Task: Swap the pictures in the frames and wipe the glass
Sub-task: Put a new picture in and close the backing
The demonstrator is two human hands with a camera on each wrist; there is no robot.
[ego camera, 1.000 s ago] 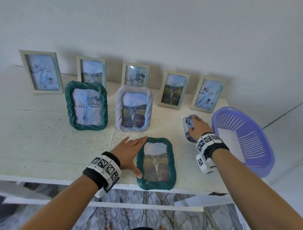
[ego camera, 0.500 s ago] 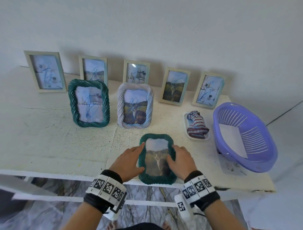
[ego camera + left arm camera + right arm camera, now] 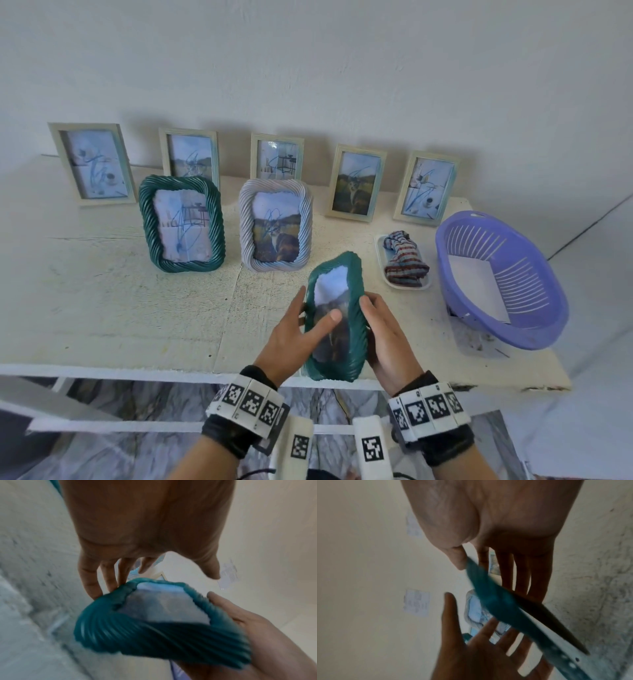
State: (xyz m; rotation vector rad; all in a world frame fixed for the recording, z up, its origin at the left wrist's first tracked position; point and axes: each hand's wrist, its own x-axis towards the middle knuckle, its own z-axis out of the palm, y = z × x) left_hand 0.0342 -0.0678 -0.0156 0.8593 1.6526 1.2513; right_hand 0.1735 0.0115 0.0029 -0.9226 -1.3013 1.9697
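A dark green rope-pattern frame point(image 3: 356, 301) with a cat picture is held tilted above the table's front edge, glass towards me. My right hand point(image 3: 385, 330) pinches its right rim, thumb in front and fingers behind. My left hand point(image 3: 294, 325) supports the left side with straight, spread fingers, its thumb lying over the glass. The frame point(image 3: 154, 635) is blurred in the left wrist view, and the frame point(image 3: 496, 599) shows edge-on in the right wrist view. A striped cloth point(image 3: 406, 260) lies bunched on a small white tray point(image 3: 381, 245) to the right.
A second green frame point(image 3: 181, 224) and a pale rope frame point(image 3: 275, 224) stand mid-table. Several small pale frames point(image 3: 358, 181) lean on the wall behind. A purple basket point(image 3: 452, 219) holding white paper sits at the right end. The table's front edge point(image 3: 137, 371) is just below my hands.
My right hand left the cloth and came to the green frame. Both hands took the frame, which lay flat, and raised it off the table, tilting it up.
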